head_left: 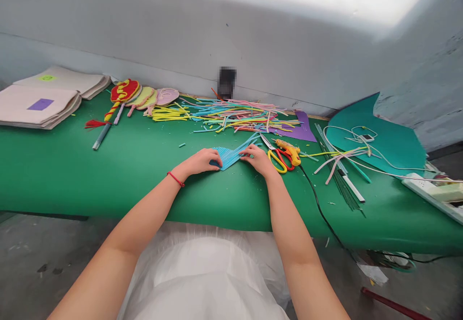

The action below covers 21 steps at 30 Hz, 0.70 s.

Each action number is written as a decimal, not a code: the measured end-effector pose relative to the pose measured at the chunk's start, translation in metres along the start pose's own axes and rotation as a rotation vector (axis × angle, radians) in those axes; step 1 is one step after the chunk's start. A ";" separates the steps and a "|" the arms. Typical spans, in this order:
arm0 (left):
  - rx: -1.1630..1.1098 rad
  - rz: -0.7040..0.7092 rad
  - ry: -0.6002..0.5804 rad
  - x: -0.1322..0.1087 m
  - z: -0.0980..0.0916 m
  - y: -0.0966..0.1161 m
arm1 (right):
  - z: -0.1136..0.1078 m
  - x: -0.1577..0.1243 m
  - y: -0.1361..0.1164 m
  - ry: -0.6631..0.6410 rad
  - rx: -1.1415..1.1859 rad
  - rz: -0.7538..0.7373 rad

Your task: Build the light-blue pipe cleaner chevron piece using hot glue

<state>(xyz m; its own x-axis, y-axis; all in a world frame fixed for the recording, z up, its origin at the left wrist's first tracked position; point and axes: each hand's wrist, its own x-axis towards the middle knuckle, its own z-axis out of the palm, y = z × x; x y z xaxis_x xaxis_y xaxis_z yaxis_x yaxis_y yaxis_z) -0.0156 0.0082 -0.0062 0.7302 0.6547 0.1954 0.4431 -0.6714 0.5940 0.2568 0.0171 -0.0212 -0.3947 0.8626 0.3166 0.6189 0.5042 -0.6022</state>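
Both my hands are at a flat bundle of light blue pipe cleaners (230, 156) lying on the green table. My left hand (204, 160) grips its left end, thumb and fingers closed on the edge. At the other side my right hand (256, 159) pinches the strips where they fan out toward the upper right. Just right of that hand lie scissors (277, 160) with yellow and red handles, touching a yellow hot glue gun (289, 150). Behind the hands is a loose pile of coloured pipe cleaners (246, 115).
Stacked paper pads (39, 103) lie at the left, beside several fuzzy fan shapes (144, 97). A purple sheet (304, 129) and a curled teal sheet (383, 136) are at the right. Thin wires (342, 185), a marker (352, 187) and a power strip (430, 189) lie near a trailing black cord (318, 204).
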 end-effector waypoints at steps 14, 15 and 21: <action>-0.010 0.011 -0.002 0.001 0.000 0.000 | 0.004 0.003 0.001 0.083 0.057 0.030; -0.004 0.012 -0.009 0.001 -0.001 0.001 | 0.006 0.003 0.001 0.075 0.083 0.037; 0.001 0.011 -0.023 0.001 -0.001 0.000 | 0.013 0.005 0.005 0.054 0.258 0.083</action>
<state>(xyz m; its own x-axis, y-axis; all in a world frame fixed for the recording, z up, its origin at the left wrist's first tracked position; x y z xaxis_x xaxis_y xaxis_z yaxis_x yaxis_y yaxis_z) -0.0157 0.0092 -0.0054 0.7468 0.6390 0.1843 0.4351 -0.6790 0.5913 0.2490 0.0229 -0.0319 -0.3089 0.9050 0.2924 0.4515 0.4101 -0.7924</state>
